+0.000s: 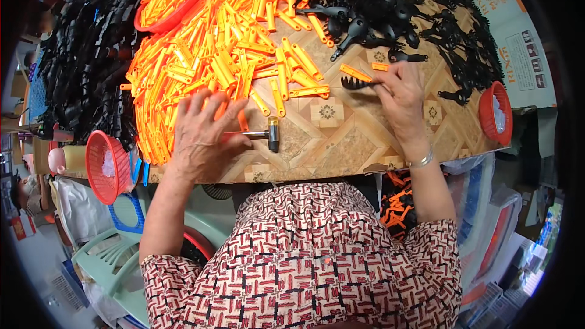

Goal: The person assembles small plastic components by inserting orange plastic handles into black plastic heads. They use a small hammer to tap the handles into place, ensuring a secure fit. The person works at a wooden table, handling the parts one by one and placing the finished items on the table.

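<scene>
My left hand (pixel 207 128) is over the near edge of a heap of orange strips (pixel 201 67), its fingers spread. A small hammer (pixel 273 134) with a red handle, metal shaft and black-and-amber head lies by it, the handle passing under my thumb and palm. Whether the palm touches the handle I cannot tell. Between the fingertips of my right hand (pixel 399 94) is a black toothed claw piece (pixel 356 83), its teeth pointing left. Just beyond it is an orange strip (pixel 355 73), and a second short orange piece (pixel 381 66) shows beside my fingers.
Black parts pile up along the left side (pixel 85 67) and at the far right (pixel 372 12). Red baskets stand at the back left (pixel 194 1), front left (pixel 97 167) and right edge (pixel 489 116). A printed carton (pixel 518 42) is beyond the right edge; a green chair (pixel 116 262) is lower left.
</scene>
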### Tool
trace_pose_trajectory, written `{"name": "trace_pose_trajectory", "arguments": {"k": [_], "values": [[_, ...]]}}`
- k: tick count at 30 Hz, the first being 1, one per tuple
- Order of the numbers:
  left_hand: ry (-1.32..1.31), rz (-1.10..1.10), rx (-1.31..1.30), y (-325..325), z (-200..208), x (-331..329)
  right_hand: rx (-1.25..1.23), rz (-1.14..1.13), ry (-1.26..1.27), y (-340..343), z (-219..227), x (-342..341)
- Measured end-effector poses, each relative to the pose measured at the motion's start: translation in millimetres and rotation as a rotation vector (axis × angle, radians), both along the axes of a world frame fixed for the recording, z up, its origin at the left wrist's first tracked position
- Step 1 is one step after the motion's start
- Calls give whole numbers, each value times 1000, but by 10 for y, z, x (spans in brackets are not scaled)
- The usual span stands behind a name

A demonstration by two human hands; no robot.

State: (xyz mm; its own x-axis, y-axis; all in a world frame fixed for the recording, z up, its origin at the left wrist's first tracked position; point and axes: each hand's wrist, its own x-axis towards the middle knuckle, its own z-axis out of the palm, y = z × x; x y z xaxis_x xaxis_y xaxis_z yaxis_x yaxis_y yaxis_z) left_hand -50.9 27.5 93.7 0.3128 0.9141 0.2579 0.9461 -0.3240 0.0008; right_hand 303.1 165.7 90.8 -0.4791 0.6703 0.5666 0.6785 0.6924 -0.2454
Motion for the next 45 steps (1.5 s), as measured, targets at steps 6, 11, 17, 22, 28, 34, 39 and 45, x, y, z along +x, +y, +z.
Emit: {"name": "trace_pose_trajectory", "arguments": {"k": [6,11,17,22,28,34,39,45], "values": [[-315,-82,147,1345,55,-72,79,-89,-51,-795,-40,80],[-127,130,58,2838,-374,35,23,-109,-38,-1073,-287,53],[-142,30,-114,2787,-505,797,43,-169,-37,-1148,-328,17],[-410,-297,-230,1988,-239,828,9,-183,-44,-1150,-325,-16],[-445,-435,-404,1391,-97,502,-140,-197,128,-1102,-353,21],[-193,-242,53,1136,-163,196,-158,-190,236,-1088,-339,4],[-336,-229,113,889,-166,509,-251,-216,406,-1108,-367,38],[-228,-127,36,546,-356,980,-476,-56,1110,-1121,-510,-13]]}}
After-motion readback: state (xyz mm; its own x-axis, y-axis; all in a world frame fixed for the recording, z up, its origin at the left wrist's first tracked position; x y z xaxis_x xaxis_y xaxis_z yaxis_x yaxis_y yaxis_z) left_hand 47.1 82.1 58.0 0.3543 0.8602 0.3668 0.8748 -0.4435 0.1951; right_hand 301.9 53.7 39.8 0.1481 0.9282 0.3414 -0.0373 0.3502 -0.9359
